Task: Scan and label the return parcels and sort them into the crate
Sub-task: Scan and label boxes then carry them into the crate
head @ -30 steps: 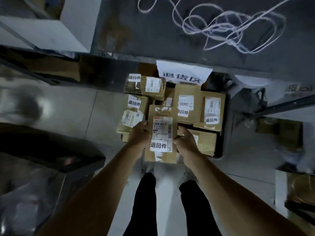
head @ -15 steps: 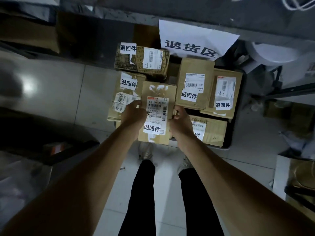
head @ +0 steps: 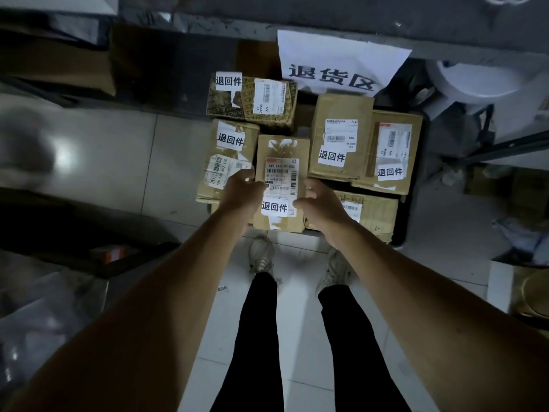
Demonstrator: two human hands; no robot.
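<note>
Parcel [head: 280,185] between hands (atop crate [head: 404,230] pile).

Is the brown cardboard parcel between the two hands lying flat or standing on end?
Flat: the brown cardboard parcel lies label side up, with the left hand and right hand at its sides. Whether it rests on the pile, cannot tell.
</note>
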